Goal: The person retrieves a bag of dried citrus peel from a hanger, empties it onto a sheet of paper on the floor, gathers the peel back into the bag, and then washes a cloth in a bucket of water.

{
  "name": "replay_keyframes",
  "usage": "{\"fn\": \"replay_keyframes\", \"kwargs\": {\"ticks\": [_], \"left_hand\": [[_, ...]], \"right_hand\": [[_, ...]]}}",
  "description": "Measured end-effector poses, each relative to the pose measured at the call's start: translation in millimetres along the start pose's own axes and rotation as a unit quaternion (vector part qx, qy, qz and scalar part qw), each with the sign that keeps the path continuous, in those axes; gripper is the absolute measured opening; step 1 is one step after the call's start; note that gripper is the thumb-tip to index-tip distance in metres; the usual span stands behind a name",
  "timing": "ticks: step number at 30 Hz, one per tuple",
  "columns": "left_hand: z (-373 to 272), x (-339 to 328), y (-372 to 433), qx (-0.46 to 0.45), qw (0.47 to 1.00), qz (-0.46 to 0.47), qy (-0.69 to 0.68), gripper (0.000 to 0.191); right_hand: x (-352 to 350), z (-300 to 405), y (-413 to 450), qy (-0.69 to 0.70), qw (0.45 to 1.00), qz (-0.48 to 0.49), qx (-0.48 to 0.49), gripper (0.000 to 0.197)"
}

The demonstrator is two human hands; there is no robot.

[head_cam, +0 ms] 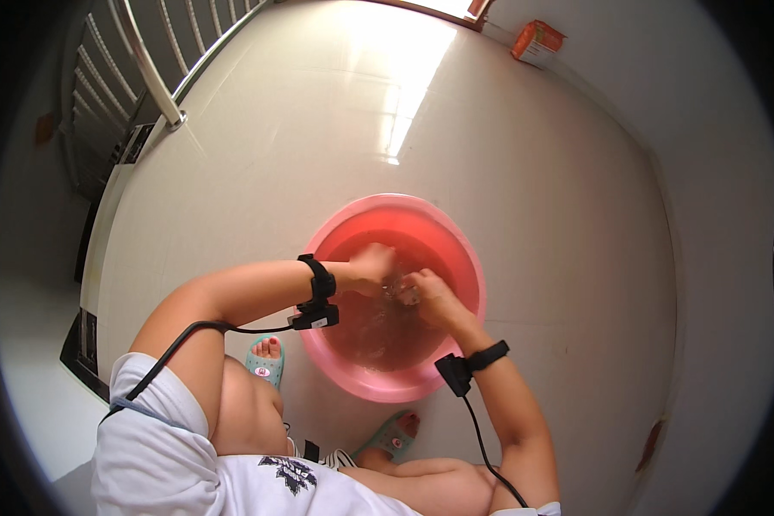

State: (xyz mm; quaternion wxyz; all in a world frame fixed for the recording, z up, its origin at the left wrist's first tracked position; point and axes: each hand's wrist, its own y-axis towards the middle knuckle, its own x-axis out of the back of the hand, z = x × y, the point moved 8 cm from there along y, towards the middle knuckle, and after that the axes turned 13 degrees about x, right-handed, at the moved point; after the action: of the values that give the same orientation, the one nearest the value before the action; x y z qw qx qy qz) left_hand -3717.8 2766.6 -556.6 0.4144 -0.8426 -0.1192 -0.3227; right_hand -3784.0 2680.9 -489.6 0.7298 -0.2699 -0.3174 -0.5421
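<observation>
A pink plastic basin [474, 284] stands on the floor before me, holding murky brownish water [374, 342]. Over the water on the left is my left hand [371, 267], blurred by motion, with its fingers pointing inward. Facing it from the right, my right hand [435, 300] has bent fingers at the water's surface. Between the two hands is a small shiny patch [410, 295]; whether it is a clear object or splashing water cannot be made out. Ripples spread below the hands. What either hand grips is hidden by blur and water.
Pale glossy floor tiles [555, 226] surround the basin. A metal stair railing [148, 71] rises at the upper left. An orange packet [537, 44] stands by the right wall. My green slippers [266, 364] flank the basin's near side. Black cables [480, 426] run from both wrist straps.
</observation>
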Motion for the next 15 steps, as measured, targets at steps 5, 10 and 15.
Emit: {"fn": "replay_keyframes", "kwargs": {"ticks": [5,10,15], "left_hand": [[-41.1,23.0,-42.5,-0.202,0.955,-0.206,-0.072,0.129],[-82.1,83.8,-102.2,-0.298,0.863,-0.204,-0.354,0.096],[-75.7,83.9,-74.8,-0.244,0.751,-0.023,-0.613,0.049]], "right_hand": [[113.6,94.4,21.4,-0.011,0.994,-0.1,0.041,0.05],[183.8,157.5,19.2,0.011,0.981,-0.191,0.021,0.049],[210.1,187.0,0.6,0.255,0.917,-0.282,0.123,0.041]]}}
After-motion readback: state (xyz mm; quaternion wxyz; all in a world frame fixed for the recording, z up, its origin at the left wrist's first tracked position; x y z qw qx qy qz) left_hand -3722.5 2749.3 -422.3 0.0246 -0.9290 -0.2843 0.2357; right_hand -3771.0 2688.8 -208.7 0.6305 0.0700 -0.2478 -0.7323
